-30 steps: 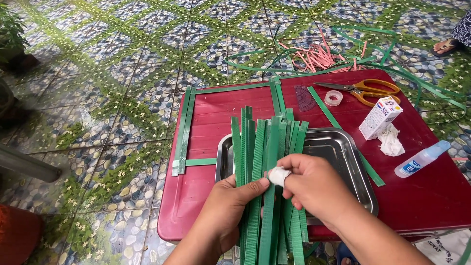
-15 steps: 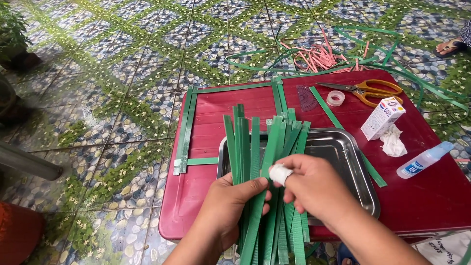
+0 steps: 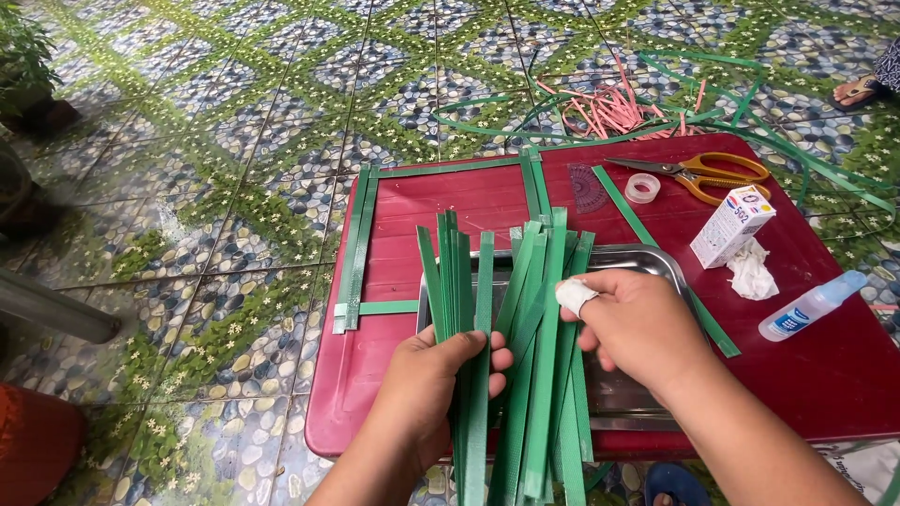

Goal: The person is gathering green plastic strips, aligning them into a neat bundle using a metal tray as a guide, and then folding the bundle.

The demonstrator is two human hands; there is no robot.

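A: What do the hands have hold of?

B: A fan of flat green strips [image 3: 525,356], stiff and ribbon-like with square-cut ends, held upright over the steel tray [image 3: 656,262]. The left hand [image 3: 436,384] is curled shut around the left part of the bundle. The right hand [image 3: 637,323], with a white wrap on one finger, is closed on the strips just right of that.

A: And the tray?

B: Shiny, rectangular, rounded corners, sitting on a red table [image 3: 441,201] with a grooved top.

A: Any open room?

B: Left of the tray the red top is bare up to more green strips laid along the edge. Right of the tray lie orange-handled scissors [image 3: 698,173], a roll of tape [image 3: 642,187], a small white box [image 3: 731,225], crumpled tissue [image 3: 750,272] and a glue bottle [image 3: 811,305] near the right edge.
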